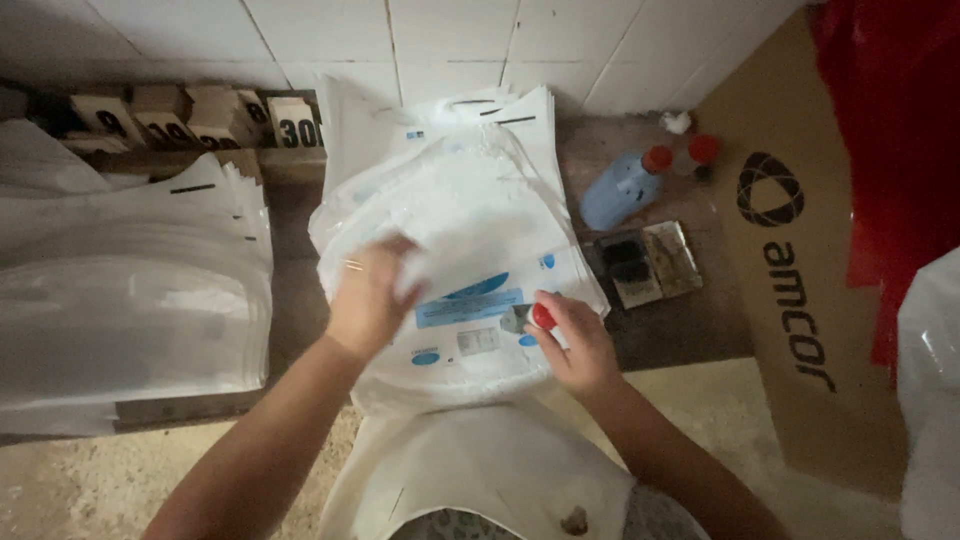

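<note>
Left hand (368, 292) spread flat on the bag stack (470, 250) at frame centre — right hand (572, 340) just beside, fingers clamped round a red-topped stamp (532, 318) touching the top bag.

a stack of bags (460, 230) lies in the middle under both hands; a second stack (130, 290) lies left; bottles (625, 185) and an ink pad (648, 262) lie right; numbered blocks (190, 118) stand behind

A small red-topped stamp (538, 317), upright in the right grip (575, 345), presses on the white printed bag (480, 250) beneath the left grip (370, 295).
</note>
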